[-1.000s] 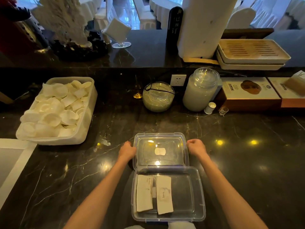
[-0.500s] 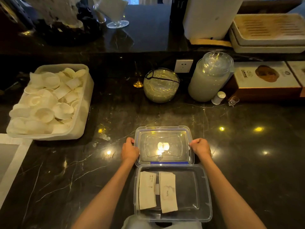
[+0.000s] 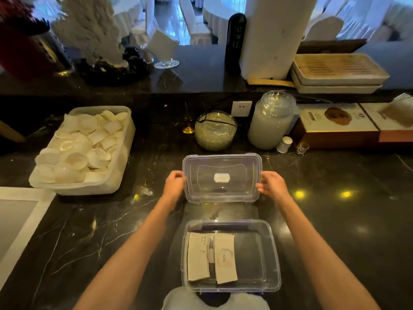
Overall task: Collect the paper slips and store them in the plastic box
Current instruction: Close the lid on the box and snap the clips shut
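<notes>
A clear plastic box (image 3: 263,260) sits open on the dark marble counter close to me. Two paper slips (image 3: 212,258) lie side by side in its left half; one reads "love". Beyond the box I hold its clear lid (image 3: 221,177), which has a small white label in the middle. My left hand (image 3: 175,184) grips the lid's left edge and my right hand (image 3: 271,184) grips its right edge. A gap of bare counter separates lid and box.
A white tub of paper cup liners (image 3: 82,151) stands at the left. A glass bowl (image 3: 215,130), a lidded jar (image 3: 271,121), a small white bottle (image 3: 284,144), a tiny glass (image 3: 302,148) and brown boxes (image 3: 335,126) line the back. A white sheet (image 3: 17,220) lies far left.
The lid has been lifted away from the box's far edge, and a gap now shows between them. Both hands stay on the lid's sides.
</notes>
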Tool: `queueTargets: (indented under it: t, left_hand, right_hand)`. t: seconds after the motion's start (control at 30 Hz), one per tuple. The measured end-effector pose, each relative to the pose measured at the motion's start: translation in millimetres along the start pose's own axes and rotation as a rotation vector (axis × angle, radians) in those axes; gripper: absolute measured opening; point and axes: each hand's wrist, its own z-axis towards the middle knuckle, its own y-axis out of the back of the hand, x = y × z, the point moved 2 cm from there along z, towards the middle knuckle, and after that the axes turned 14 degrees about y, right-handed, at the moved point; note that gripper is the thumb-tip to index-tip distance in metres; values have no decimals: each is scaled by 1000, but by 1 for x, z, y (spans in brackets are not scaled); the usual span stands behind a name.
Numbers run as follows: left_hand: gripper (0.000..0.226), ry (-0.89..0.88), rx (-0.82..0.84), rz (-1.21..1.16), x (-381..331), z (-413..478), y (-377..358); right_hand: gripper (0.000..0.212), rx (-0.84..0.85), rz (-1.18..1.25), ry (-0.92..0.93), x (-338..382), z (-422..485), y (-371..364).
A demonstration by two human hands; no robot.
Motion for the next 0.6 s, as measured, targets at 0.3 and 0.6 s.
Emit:
queueTargets:
  t: [0.3, 0.6]
  left_hand:
    - [46, 44, 145, -58, 15, -58, 10]
    - [43, -39, 13, 213, 69, -95, 16]
  right_hand:
    - [35, 122, -53, -20, -4, -65, 47]
    - [34, 114, -349, 207, -49, -134, 46]
